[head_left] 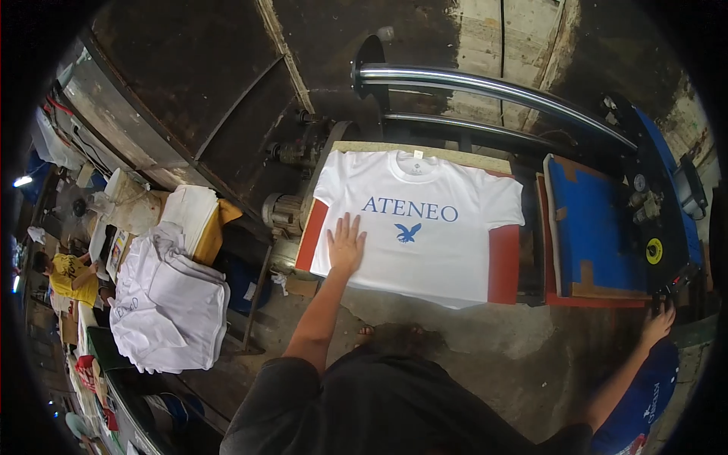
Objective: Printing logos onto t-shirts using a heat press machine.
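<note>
A white T-shirt (447, 258) with blue lettering and a blue bird print lies face up on a red-padded platen (503, 265). My left hand (345, 239) rests on its left half, open, fingers stretched out over the fabric. At the far right, my right hand (658, 322) is raised to the front corner of the black and blue press machine (675, 258), near its black controls (675, 284). Its fingers are curled on something there that I cannot make out. A second platen, with a blue board (599, 227) patched with brown pieces, sits beside that machine.
White shirts (171, 303) are piled at my left beside folded stacks and a bucket (133, 197). A co-worker in yellow (72, 277) is farther left. Metal rails (493, 95) cross behind the platens. A motor (280, 212) sits left of them, and dark-blue fabric (644, 402) is at lower right.
</note>
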`<act>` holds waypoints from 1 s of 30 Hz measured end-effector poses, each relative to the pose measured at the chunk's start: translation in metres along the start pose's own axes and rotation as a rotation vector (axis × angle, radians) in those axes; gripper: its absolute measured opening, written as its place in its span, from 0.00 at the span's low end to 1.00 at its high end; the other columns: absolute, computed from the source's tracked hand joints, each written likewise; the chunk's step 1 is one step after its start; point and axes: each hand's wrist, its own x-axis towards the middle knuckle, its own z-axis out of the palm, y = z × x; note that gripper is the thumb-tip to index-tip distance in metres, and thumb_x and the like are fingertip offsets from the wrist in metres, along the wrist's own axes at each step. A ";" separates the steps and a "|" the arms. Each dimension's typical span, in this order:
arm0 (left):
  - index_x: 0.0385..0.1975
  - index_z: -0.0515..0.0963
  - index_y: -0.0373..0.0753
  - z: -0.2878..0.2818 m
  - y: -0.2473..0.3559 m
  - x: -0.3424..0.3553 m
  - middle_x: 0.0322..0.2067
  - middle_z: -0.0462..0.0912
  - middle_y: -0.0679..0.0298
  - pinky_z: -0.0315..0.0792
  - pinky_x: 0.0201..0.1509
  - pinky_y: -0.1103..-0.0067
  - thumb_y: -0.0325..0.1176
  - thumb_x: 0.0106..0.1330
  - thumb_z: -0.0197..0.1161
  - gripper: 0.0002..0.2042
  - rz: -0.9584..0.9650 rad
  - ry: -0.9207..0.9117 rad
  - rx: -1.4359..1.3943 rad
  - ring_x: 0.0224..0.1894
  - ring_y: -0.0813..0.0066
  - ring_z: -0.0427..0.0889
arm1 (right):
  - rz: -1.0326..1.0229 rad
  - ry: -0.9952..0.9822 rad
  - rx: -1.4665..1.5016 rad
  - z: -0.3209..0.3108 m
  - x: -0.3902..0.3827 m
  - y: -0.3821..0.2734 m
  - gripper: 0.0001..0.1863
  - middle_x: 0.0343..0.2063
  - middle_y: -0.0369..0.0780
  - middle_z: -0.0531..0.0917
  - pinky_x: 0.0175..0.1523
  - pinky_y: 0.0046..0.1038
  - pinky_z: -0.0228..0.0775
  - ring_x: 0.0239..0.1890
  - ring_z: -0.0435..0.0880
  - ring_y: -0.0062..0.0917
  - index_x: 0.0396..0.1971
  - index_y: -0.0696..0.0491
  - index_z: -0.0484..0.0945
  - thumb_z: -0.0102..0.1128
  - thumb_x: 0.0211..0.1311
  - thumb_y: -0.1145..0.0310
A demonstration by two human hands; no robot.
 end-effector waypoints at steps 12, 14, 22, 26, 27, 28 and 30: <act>0.64 0.51 0.46 -0.015 -0.052 -0.028 0.66 0.47 0.63 0.36 0.68 0.59 0.49 0.67 0.38 0.27 -0.031 0.002 -0.029 0.68 0.66 0.44 | 0.169 -0.213 0.373 0.004 0.000 -0.015 0.21 0.46 0.48 0.73 0.58 0.37 0.58 0.54 0.68 0.41 0.44 0.60 0.72 0.49 0.44 0.81; 0.64 0.51 0.45 -0.015 -0.053 -0.028 0.66 0.47 0.63 0.36 0.68 0.59 0.48 0.66 0.40 0.27 -0.031 0.014 -0.047 0.68 0.66 0.45 | 0.078 -0.149 0.109 -0.005 -0.009 -0.030 0.20 0.46 0.44 0.75 0.51 0.42 0.64 0.52 0.71 0.38 0.48 0.51 0.73 0.50 0.52 0.73; 0.64 0.52 0.43 -0.012 -0.060 -0.029 0.66 0.49 0.61 0.36 0.68 0.58 0.48 0.66 0.40 0.27 0.017 0.032 -0.037 0.68 0.66 0.46 | 0.202 -0.106 0.202 -0.101 -0.068 -0.142 0.19 0.48 0.34 0.73 0.47 0.52 0.61 0.59 0.64 0.27 0.45 0.48 0.73 0.60 0.51 0.62; 0.63 0.52 0.41 -0.019 -0.071 -0.050 0.65 0.49 0.61 0.36 0.67 0.57 0.46 0.67 0.41 0.27 0.089 0.011 -0.005 0.67 0.65 0.46 | 0.136 -0.031 0.351 -0.176 -0.098 -0.193 0.17 0.45 0.38 0.75 0.53 0.50 0.53 0.56 0.66 0.31 0.38 0.51 0.75 0.49 0.61 0.54; 0.63 0.52 0.41 -0.022 -0.074 -0.058 0.65 0.49 0.61 0.36 0.67 0.57 0.46 0.67 0.41 0.27 0.099 0.022 -0.004 0.67 0.65 0.46 | 0.103 -0.054 0.461 -0.191 -0.104 -0.200 0.17 0.43 0.39 0.76 0.54 0.49 0.53 0.55 0.67 0.31 0.37 0.52 0.76 0.46 0.63 0.54; 0.63 0.52 0.41 -0.025 -0.076 -0.067 0.65 0.50 0.61 0.35 0.67 0.56 0.45 0.67 0.42 0.27 0.120 0.029 -0.027 0.68 0.65 0.46 | 0.035 -0.004 0.564 -0.203 -0.111 -0.207 0.18 0.40 0.40 0.77 0.55 0.47 0.52 0.55 0.67 0.31 0.35 0.53 0.76 0.43 0.65 0.55; 0.63 0.52 0.41 -0.032 -0.084 -0.087 0.65 0.50 0.61 0.35 0.67 0.55 0.44 0.67 0.42 0.27 0.155 0.034 -0.048 0.68 0.65 0.46 | 0.011 0.094 0.633 -0.217 -0.116 -0.221 0.18 0.33 0.43 0.78 0.55 0.41 0.54 0.47 0.71 0.35 0.29 0.58 0.75 0.41 0.67 0.59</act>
